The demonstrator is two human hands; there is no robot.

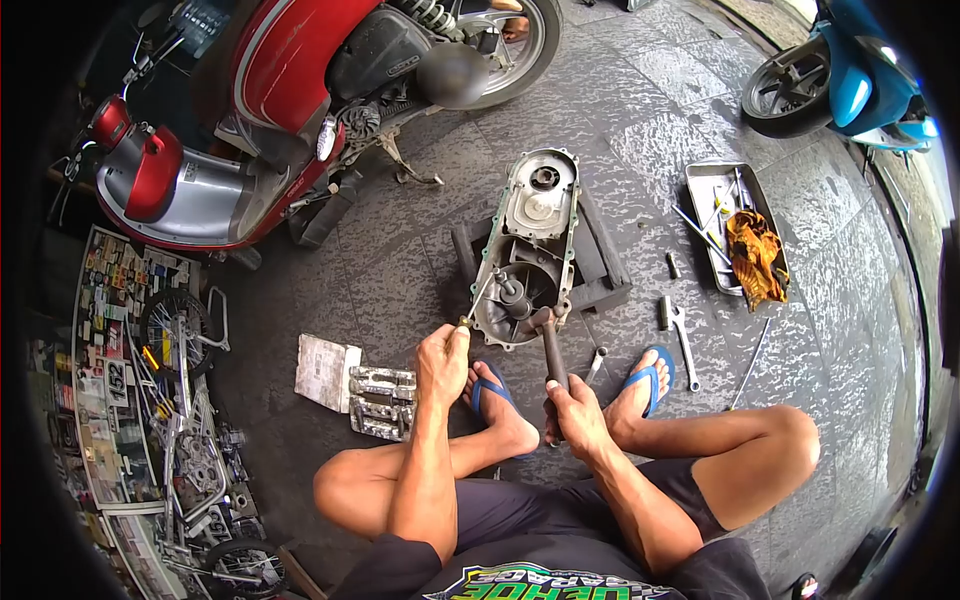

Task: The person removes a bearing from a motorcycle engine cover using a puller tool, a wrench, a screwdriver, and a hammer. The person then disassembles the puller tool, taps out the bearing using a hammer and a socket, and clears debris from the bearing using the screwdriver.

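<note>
A long metal engine casing (541,215) rests on a dark low stand (603,262) between the feet. My left hand (443,365) is closed round the handle of a screwdriver (481,297), whose shaft points up into the round lower chamber of the casing. Inside that chamber sits a cylindrical metal part (513,297). My right hand (577,415) grips the handle of a hammer (554,345). The hammer's head is at the casing's lower right edge; whether it touches the casing I cannot tell.
A metal tray (705,178) holds tools and an orange cloth (756,255). A wrench (686,350) and a socket (672,264) lie at right. An open case (383,402) lies left. A red scooter (290,70) stands upper left, a blue one (853,85) upper right.
</note>
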